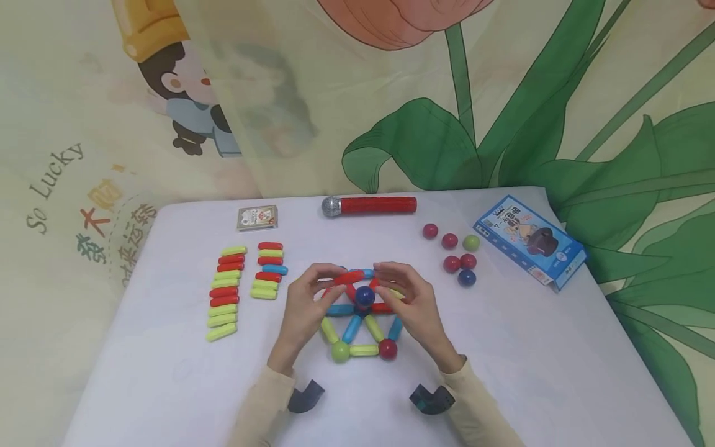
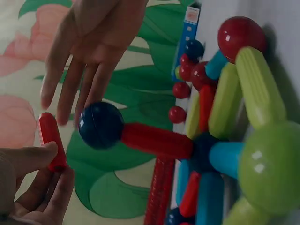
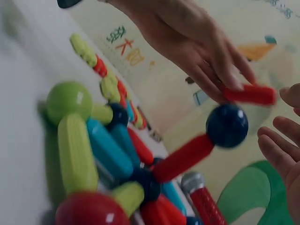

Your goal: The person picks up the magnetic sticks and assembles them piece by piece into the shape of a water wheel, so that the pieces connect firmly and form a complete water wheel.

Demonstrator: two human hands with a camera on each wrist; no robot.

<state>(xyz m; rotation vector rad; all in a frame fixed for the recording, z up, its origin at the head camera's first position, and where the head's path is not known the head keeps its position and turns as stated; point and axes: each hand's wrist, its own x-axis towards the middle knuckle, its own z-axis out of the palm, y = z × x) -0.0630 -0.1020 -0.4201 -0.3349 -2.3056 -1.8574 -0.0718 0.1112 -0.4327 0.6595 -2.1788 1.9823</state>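
My left hand (image 1: 301,304) pinches a red magnetic rod (image 2: 52,143) between thumb and fingers, level with a dark blue ball (image 1: 365,297). That ball tops an upright red rod (image 2: 157,140), which stands on another dark blue ball (image 2: 206,152) at the middle of a magnetic rod-and-ball frame. My right hand (image 1: 416,304) is beside the top ball, fingers loosely bent and holding nothing; the right wrist view shows them apart from the rod. A green ball (image 1: 340,352) and a dark red ball (image 1: 388,349) form the frame's near corners, joined by a yellow-green rod (image 1: 364,351).
Two columns of loose rods (image 1: 223,292) lie left on the white table (image 1: 167,385). Several loose balls (image 1: 449,241) sit right, near a blue box (image 1: 530,242). At the back are a red microphone (image 1: 377,205) and a small card box (image 1: 257,218). A printed cloth (image 1: 313,81) hangs behind.
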